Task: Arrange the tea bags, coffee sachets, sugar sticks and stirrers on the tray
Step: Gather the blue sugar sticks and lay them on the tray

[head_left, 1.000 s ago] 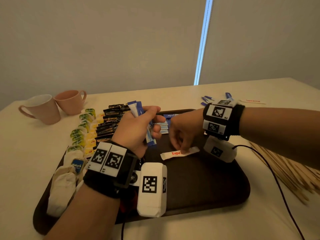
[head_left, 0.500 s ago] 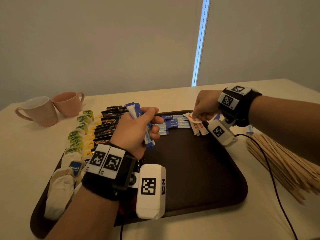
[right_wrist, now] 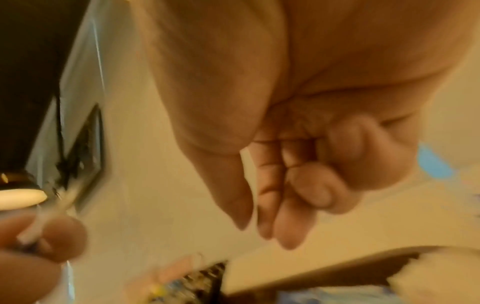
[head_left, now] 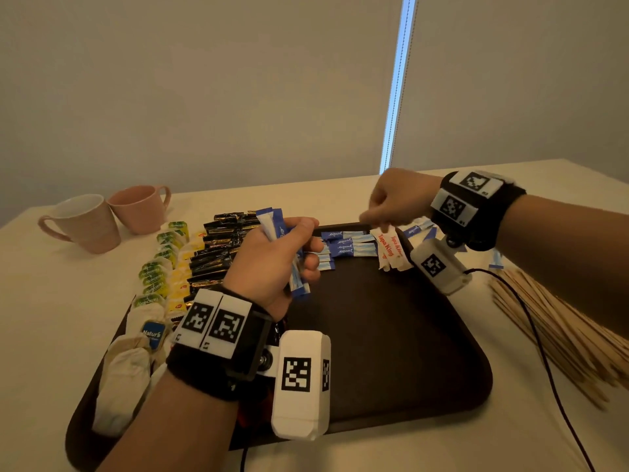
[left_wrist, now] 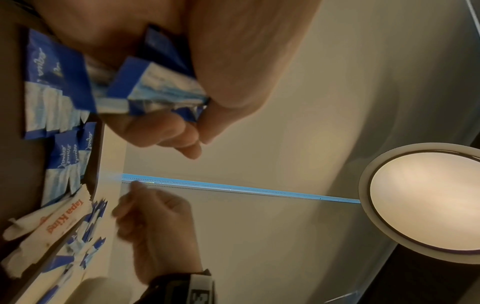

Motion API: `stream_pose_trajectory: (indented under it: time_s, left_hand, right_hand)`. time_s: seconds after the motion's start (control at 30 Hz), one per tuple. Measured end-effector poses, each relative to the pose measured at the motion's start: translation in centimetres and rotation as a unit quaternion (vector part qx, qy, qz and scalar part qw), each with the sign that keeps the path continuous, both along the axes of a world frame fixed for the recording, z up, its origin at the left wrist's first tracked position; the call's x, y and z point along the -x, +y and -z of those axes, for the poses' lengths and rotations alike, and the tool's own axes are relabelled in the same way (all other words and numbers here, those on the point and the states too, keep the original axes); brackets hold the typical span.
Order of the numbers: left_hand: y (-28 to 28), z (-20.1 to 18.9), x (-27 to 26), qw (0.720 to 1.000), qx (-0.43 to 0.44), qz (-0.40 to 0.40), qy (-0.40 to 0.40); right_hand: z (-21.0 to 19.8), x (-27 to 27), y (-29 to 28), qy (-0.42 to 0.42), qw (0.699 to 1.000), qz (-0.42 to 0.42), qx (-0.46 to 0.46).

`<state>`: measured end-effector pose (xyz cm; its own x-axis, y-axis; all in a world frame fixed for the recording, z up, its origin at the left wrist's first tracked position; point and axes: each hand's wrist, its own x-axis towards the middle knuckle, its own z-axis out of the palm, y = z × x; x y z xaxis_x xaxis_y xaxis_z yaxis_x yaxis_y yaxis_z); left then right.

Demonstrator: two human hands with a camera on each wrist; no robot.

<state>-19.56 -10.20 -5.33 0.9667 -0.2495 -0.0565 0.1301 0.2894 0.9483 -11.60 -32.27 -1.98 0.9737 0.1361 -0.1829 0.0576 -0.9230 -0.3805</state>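
Observation:
My left hand grips a bundle of blue sugar sticks upright over the tray's far left part; the left wrist view shows the bundle clamped between thumb and fingers. More blue sticks lie in rows at the tray's far edge, with white Tapa King sachets to their right. My right hand hovers just above those sachets, its fingers curled and holding nothing. Black coffee sachets, green and yellow tea bags and white tea bags line the tray's left side.
Wooden stirrers lie fanned on the table right of the tray. A few blue sticks lie on the table beyond the tray's far right corner. Two pink cups stand far left. A dark cable trails from my right wrist.
My right hand carried a white sachet from the tray's middle to the far edge, laid it beside the blue sticks, then let go and lifted. The left hand kept holding its bundle.

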Motion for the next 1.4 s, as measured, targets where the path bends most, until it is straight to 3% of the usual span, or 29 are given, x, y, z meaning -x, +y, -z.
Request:
stream_pose_trajectory:
  time_s: [0.13, 0.3, 0.63, 0.83, 1.03, 1.23, 1.33, 1.4]
  left_hand:
    - [-0.2, 0.2, 0.3, 0.999, -0.02, 0.031, -0.001]
    - [-0.5, 0.2, 0.5, 0.997, -0.055, 0.058, 0.0]
    - [0.2, -0.1, 0.1, 0.999, -0.024, 0.037, -0.001]
    - [0.1, 0.2, -0.1, 0.999, -0.022, 0.018, -0.018]
    - [0.0, -0.2, 0.2, 0.999, -0.023, 0.04, -0.017]
    - [-0.1, 0.1, 0.1, 0.999, -0.016, 0.034, -0.024]
    - [-0.1, 0.1, 0.1, 0.998, -0.03, 0.034, -0.033]
    - [-0.1, 0.0, 0.1, 0.999, -0.033, 0.03, -0.03]
  right_hand:
    - [-3.2, 2.9, 3.1, -0.057, 0.965, -0.153, -0.204]
    - [-3.2, 3.3, 5.7, -0.039, 0.944, -0.279, -0.173]
    - [-2.2, 2.1, 5.4, -0.013, 0.938, -0.157, -0.307]
    - [-1.2, 2.1, 5.8, 0.04, 0.909, -0.138, -0.392]
    - [-1.4, 2.1, 5.5, 0.041, 0.873, -0.099, -0.475]
    - [-1.4, 2.5, 5.5, 0.086, 0.868, -0.151, -0.466]
    - [-1.4, 2.4, 5.3, 0.067, 0.875, -0.124, -0.463]
    - [-1.5, 2.3, 5.1, 0.06, 0.863, -0.104, -0.49]
